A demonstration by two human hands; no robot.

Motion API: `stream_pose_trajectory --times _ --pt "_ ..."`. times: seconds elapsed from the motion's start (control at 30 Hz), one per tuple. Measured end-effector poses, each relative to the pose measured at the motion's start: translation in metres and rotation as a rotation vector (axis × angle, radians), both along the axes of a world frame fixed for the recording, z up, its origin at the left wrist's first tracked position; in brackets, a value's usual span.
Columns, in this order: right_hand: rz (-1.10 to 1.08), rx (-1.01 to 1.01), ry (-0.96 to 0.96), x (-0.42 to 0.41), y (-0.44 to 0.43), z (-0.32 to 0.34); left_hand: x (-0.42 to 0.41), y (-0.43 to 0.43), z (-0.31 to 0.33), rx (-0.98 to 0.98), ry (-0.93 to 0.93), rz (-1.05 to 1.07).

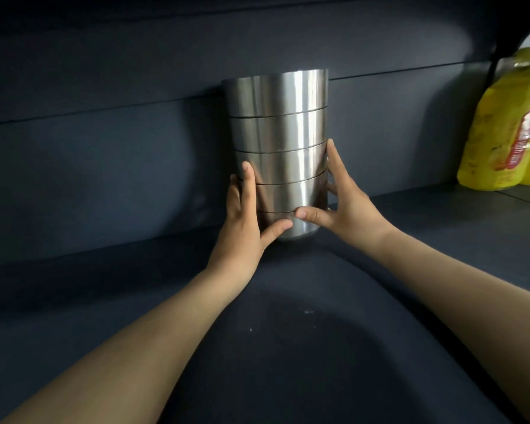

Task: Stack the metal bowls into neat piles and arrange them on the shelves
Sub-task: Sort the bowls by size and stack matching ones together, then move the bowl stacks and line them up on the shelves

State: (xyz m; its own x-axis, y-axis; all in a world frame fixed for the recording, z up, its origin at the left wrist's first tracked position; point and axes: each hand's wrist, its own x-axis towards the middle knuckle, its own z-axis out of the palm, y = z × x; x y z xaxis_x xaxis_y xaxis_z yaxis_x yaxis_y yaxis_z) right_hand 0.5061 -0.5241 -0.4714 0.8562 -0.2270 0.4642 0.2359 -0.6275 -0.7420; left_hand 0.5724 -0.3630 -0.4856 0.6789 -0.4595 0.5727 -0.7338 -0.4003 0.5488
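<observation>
- Stack of metal bowls (pixel 277 154), five nested one in another, upright and fairly even, rims showing as thin lines across the shiny sides.
- Placed in the middle of the view, at the back of a dark shelf (pixel 410 240), base down at the shelf surface; impossible to tell whether fully set down or held just off it.
- Close against the dark back wall (pixel 104 133), top bowl reaching up past a horizontal seam in that wall.
- Left hand (pixel 245 221) clasped on the left side of the stack: fingers pointing up along the lower bowls, thumb (pixel 277 229) laid across the front of the bottom bowl.
- Right hand (pixel 340 206) clasped on the right side: fingers reaching up to about the third bowl, thumb (pixel 311 214) stretched leftward across the front, just above the left thumb, tips nearly meeting.
- Both bare forearms reaching in from the bottom corners over the shelf.
- Yellow packets (pixel 502 127) with a red label, standing at the far right end of the shelf, well apart from the stack, partly cut off by the edge of the view.
</observation>
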Motion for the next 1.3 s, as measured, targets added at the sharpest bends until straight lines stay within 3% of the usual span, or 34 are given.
stream_pose_trajectory --times 0.37,0.5,0.63,0.77,1.03,1.3 --pt "-0.061 -0.048 0.029 -0.003 0.000 0.001 -0.002 0.002 0.002 0.044 0.014 0.006" --pt "-0.165 -0.151 0.140 -0.014 0.010 0.008 -0.011 0.014 0.013 0.213 0.059 0.072" --pt "-0.271 -0.372 0.301 -0.045 0.018 0.018 -0.029 0.045 0.027 0.510 0.097 0.150" --pt "-0.290 -0.419 0.470 -0.093 0.036 0.028 -0.065 0.087 0.038 0.737 0.099 0.192" --pt "-0.254 -0.553 0.558 -0.213 0.117 0.104 -0.192 0.175 0.106 0.771 0.092 0.132" --pt "-0.222 -0.551 0.651 -0.318 0.197 0.202 -0.306 0.271 0.203 0.723 0.088 0.156"
